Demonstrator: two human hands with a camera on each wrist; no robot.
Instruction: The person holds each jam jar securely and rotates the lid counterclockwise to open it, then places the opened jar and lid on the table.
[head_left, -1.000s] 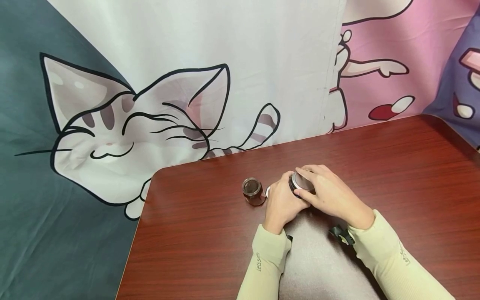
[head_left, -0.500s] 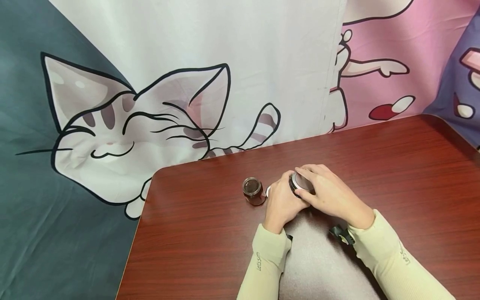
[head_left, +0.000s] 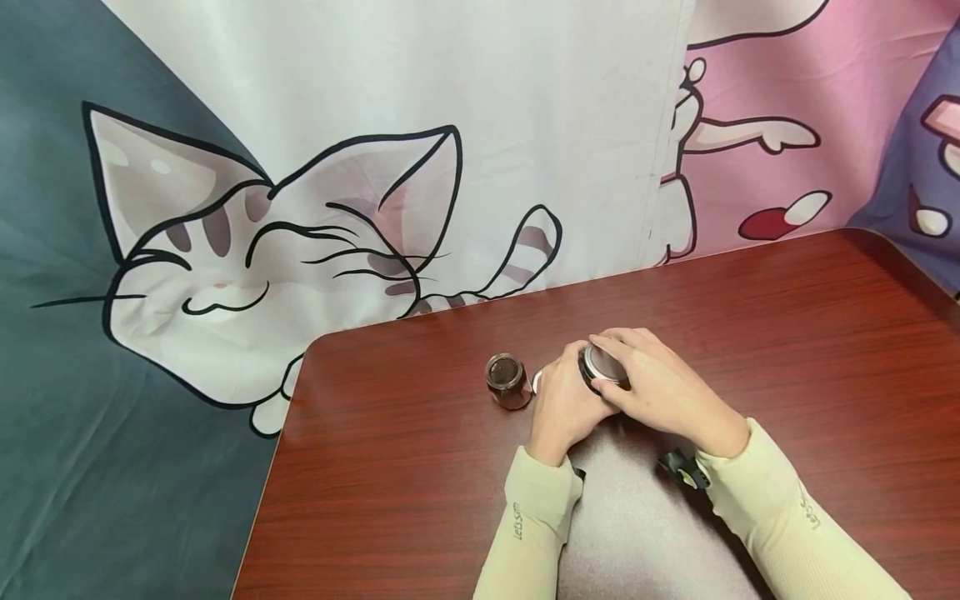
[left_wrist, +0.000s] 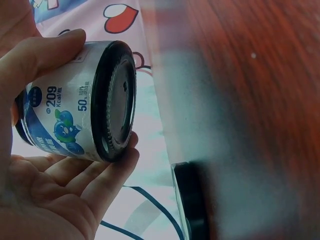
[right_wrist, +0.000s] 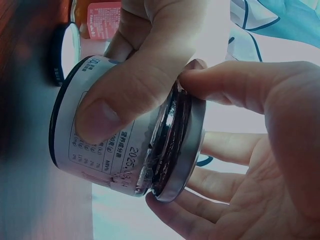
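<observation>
My left hand (head_left: pixel 567 407) grips a glass jar (left_wrist: pixel 65 105) with a blueberry label, thumb on one side and fingers around the other. The jar is raised above the table, its black-rimmed base showing in the left wrist view. On its mouth sits a silver lid (right_wrist: pixel 187 150), which my right hand (head_left: pixel 663 385) holds by the edge between thumb and fingers. The lid stands slightly tilted, with a dark gap at the jar's neck. To the left, a second jar (head_left: pixel 507 382) stands uncovered, with dark contents.
Beside the second jar lies a loose black-edged lid (right_wrist: pixel 70 52), mostly hidden behind my left hand in the head view. The reddish-brown table (head_left: pixel 390 483) ends at a cartoon-printed cloth (head_left: pixel 570 100) behind it.
</observation>
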